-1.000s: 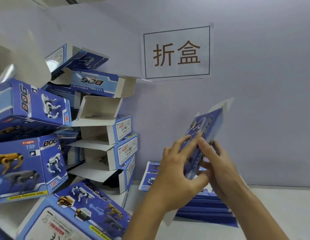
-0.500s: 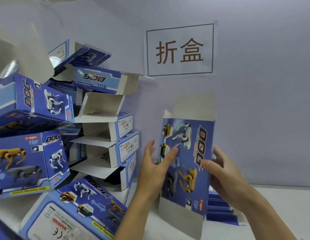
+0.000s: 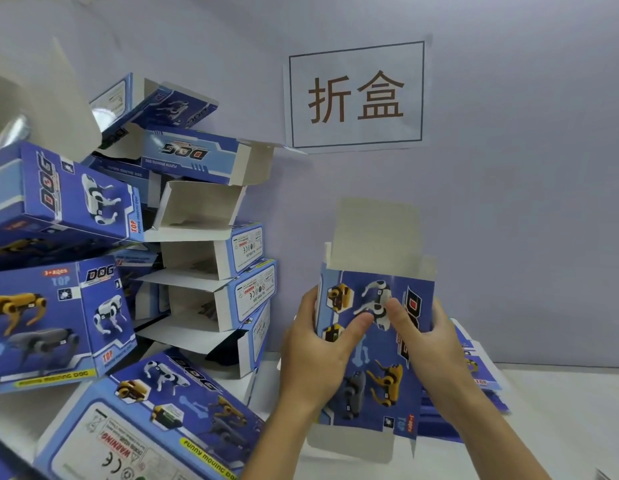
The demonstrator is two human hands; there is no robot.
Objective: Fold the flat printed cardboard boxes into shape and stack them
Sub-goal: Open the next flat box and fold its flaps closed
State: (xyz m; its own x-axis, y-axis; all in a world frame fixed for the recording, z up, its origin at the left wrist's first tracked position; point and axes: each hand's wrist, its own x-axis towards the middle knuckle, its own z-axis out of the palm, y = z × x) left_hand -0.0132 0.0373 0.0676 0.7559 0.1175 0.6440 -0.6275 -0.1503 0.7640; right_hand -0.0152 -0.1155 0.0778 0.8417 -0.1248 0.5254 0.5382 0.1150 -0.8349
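Observation:
I hold a blue printed cardboard box [image 3: 377, 362] upright in front of me, its printed face with robot dogs toward me and its white top and bottom flaps standing open. My left hand [image 3: 318, 355] grips its left edge, thumb across the front. My right hand [image 3: 429, 344] grips the right edge, thumb pressing the front near the white dog picture. A low pile of flat blue boxes [image 3: 481, 379] lies on the white table behind my right hand. A leaning stack of folded boxes [image 3: 211, 258] fills the left side.
A white paper sign [image 3: 356, 95] with two characters hangs on the pale wall. A folded box [image 3: 152, 424] lies tilted at the lower left near my left forearm. The white table [image 3: 560, 410] runs to the right.
The flat box was held edge-on a second ago; it has turned to face me and opened out into a sleeve. Both hands have shifted to its side edges, thumbs on the front.

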